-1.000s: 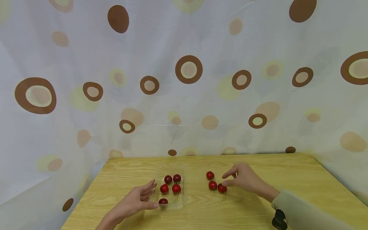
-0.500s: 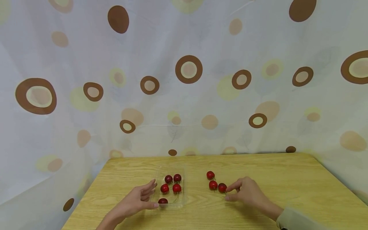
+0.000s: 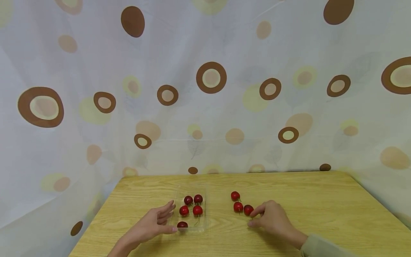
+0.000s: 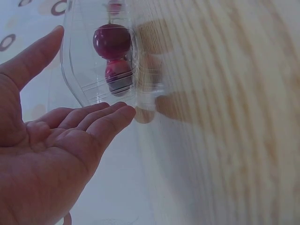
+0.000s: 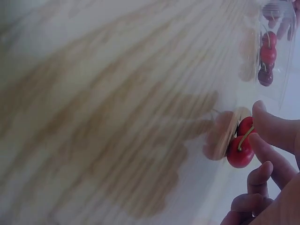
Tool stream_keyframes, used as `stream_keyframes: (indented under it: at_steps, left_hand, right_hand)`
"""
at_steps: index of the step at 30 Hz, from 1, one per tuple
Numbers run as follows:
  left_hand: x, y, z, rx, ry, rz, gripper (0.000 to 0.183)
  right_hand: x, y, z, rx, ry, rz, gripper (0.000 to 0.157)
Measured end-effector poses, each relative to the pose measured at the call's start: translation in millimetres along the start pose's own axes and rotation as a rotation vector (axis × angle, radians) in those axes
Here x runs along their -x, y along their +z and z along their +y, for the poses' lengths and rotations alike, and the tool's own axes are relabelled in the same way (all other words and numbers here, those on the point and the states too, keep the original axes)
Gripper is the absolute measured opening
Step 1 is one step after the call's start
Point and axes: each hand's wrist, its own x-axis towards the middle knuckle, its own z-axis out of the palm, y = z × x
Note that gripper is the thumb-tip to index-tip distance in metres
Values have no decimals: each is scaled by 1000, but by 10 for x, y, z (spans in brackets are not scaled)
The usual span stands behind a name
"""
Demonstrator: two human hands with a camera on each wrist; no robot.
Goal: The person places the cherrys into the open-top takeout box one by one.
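Red, the cherry [image 3: 248, 209] points its stem [image 5: 244, 139] toward my view at the right hand [image 3: 271, 218], fingertips slightly parted, pinching unclear to me; the left hand [image 3: 148, 225] spreads, gripping nothing, beside the box [image 3: 206, 214].

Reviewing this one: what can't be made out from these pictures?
Right wrist view: whether the right grip pinches the stem; the thumb hides its end.
Left wrist view: the full count of cherries in the box; they overlap.
Left wrist view: whether the left grip touches the box; any gap is too small.
Head view: left forearm and right sleeve, cut by the bottom edge.
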Motion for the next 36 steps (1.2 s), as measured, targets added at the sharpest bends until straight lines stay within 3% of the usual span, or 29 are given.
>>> stream_keyframes:
  at_steps: [19, 28, 36]
  left_hand:
    - [-5, 6, -7, 1, -14, 9, 93]
    - [13, 4, -27, -27, -21, 22, 94]
    - [-17, 20, -9, -8, -20, 13, 95]
  right_hand:
    - [-23, 26, 18, 5, -22, 0, 13]
    - [-56, -161, 126, -20, -8, 33, 5]
    - [-119, -319, 218, -17, 16, 42, 13]
